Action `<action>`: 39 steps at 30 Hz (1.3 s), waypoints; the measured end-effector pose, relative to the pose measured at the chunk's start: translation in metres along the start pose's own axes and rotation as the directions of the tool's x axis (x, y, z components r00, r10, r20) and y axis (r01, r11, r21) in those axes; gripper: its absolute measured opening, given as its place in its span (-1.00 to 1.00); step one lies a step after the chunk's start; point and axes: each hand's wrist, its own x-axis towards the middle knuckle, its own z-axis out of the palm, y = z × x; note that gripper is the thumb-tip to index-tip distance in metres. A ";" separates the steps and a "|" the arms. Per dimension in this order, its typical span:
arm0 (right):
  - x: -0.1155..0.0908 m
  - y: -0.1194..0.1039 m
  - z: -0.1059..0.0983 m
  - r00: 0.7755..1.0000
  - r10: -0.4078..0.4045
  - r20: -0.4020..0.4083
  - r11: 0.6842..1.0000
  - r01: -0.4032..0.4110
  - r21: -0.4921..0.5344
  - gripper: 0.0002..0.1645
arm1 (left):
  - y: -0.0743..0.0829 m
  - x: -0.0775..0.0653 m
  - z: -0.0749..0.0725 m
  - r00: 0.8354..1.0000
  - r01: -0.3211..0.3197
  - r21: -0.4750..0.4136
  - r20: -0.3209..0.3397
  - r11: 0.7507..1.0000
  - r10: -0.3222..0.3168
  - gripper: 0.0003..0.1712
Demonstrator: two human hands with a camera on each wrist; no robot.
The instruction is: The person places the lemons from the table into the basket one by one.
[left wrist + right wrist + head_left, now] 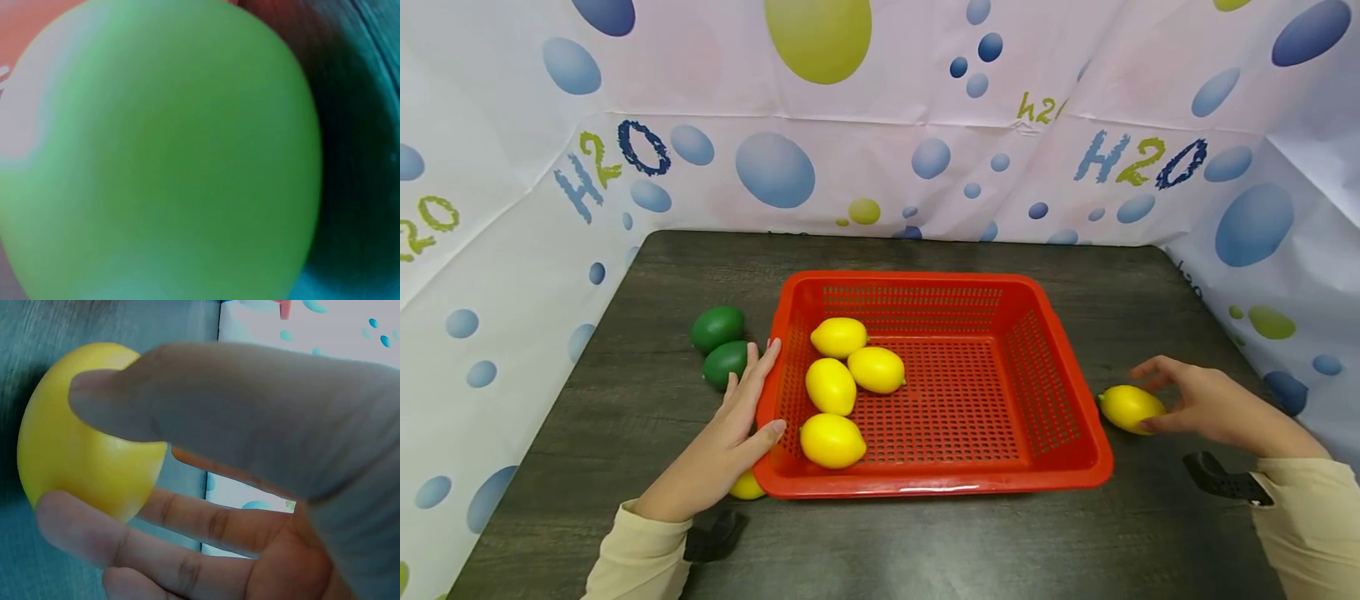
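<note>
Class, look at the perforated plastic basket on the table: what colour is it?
The basket is bright red, shown best in the head view.

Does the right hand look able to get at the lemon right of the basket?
Quite likely yes: the right hand is at the lemon, thumb and fingers about it. The red basket lies on its other side, so nothing seems in the way.

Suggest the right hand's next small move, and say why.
Probably firm up the right hand on the oval yellow lemon just right of the rectangular red plastic basket: its thumb and fingers flank the lemon, which appears to rest on the dark wood-grain table, and a secure grip isn't clear.
</note>
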 end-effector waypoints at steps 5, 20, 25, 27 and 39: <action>-0.002 0.005 0.002 1.000 0.003 0.005 1.000 -0.003 0.006 -0.16 | 0.000 0.000 0.001 1.000 0.000 0.000 -0.002 1.000 0.000 -0.06; -0.002 0.001 0.015 1.000 -0.003 -0.008 0.996 0.004 0.087 -0.25 | 0.000 0.001 -0.001 1.000 -0.009 0.032 -0.008 0.999 0.010 -0.05; -0.001 -0.001 0.016 1.000 0.012 0.000 0.996 -0.012 0.091 -0.25 | 0.000 0.001 -0.001 1.000 -0.006 0.032 -0.006 0.999 0.006 -0.05; 0.000 0.000 0.016 1.000 0.018 0.012 0.995 -0.019 0.098 -0.26 | -0.001 0.001 0.000 1.000 -0.005 0.031 -0.004 1.000 0.005 -0.05; 0.003 -0.008 0.004 0.999 0.036 0.009 0.997 -0.037 0.075 -0.18 | 0.000 0.001 0.000 1.000 0.005 0.030 -0.004 1.000 -0.004 -0.05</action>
